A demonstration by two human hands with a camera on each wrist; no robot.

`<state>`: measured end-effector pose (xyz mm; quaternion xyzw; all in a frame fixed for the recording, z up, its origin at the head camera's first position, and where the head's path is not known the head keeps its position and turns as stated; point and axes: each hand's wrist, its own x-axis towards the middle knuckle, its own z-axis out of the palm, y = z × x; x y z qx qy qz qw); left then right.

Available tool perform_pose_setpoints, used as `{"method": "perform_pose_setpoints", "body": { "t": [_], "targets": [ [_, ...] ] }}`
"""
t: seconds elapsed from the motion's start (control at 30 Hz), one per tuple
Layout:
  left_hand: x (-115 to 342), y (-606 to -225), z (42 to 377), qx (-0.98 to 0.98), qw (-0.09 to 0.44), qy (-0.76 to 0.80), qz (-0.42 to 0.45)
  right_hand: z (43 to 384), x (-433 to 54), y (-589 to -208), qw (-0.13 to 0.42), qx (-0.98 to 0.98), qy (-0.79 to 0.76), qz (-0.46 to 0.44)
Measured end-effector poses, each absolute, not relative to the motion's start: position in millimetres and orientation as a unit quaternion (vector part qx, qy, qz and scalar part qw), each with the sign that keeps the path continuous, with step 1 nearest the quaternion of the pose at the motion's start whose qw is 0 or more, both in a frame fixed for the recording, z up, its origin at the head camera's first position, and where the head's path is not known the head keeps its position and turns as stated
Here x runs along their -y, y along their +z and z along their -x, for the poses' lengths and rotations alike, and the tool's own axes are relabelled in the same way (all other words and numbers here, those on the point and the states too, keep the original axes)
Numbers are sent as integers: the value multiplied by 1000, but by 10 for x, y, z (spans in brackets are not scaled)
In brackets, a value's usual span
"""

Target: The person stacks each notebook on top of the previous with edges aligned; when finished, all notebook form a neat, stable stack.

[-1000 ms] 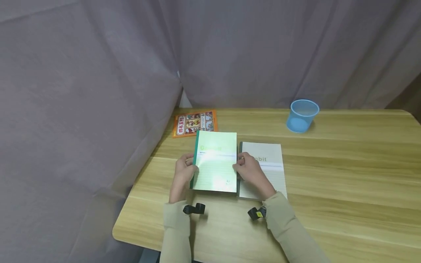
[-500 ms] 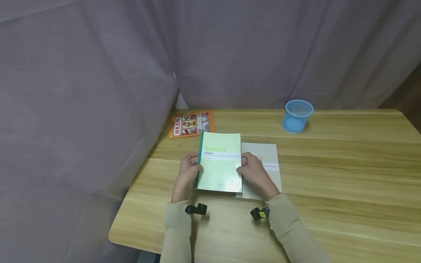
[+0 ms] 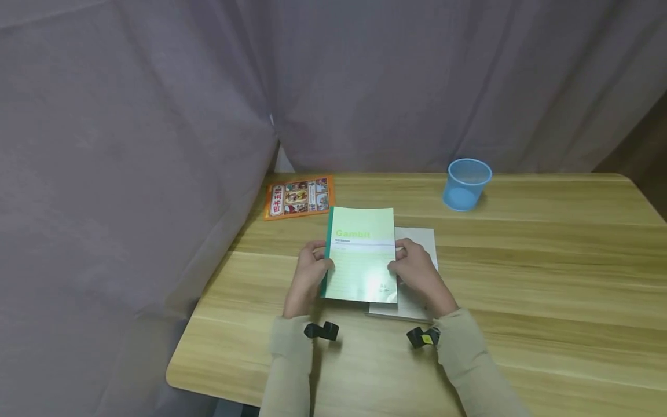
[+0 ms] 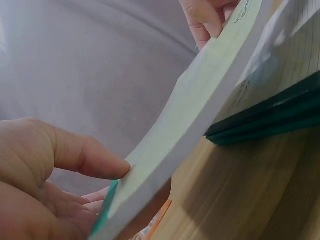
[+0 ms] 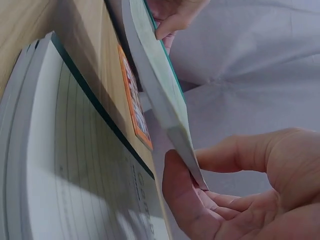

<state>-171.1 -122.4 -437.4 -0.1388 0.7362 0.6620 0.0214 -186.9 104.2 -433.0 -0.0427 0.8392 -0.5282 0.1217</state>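
A pale green notebook with a dark green spine is held above the table between both hands. My left hand pinches its spine edge, thumb on the cover and fingers beneath. On the opposite edge, my right hand pinches it the same way. Under its right part lies a stack of similar notebooks, partly hidden by the held one and my right hand. In the right wrist view the stacked notebooks lie apart from the held notebook, which is raised and slightly bent.
An orange picture book lies at the back left of the wooden table. Toward the back, right of the notebooks, stands a blue mesh basket. Grey curtains hang behind the table and along its left side.
Both hands have carried the green notebook to the right, and it now covers more of the stack. The view has shifted a little too. The orange book and blue basket stay in place.
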Motion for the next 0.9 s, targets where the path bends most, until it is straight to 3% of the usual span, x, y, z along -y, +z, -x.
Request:
{"method": "perform_pose_setpoints", "body": {
  "t": [0.57,0.9],
  "targets": [
    [926,-4416,1673,-715,65,692,78,1721,-1458,-4322,118,-824,-554,16],
    [705,-4447,1644,-721,65,687,66,1634,-1643,-4332,110,-816,-567,-7]
  ]
}}
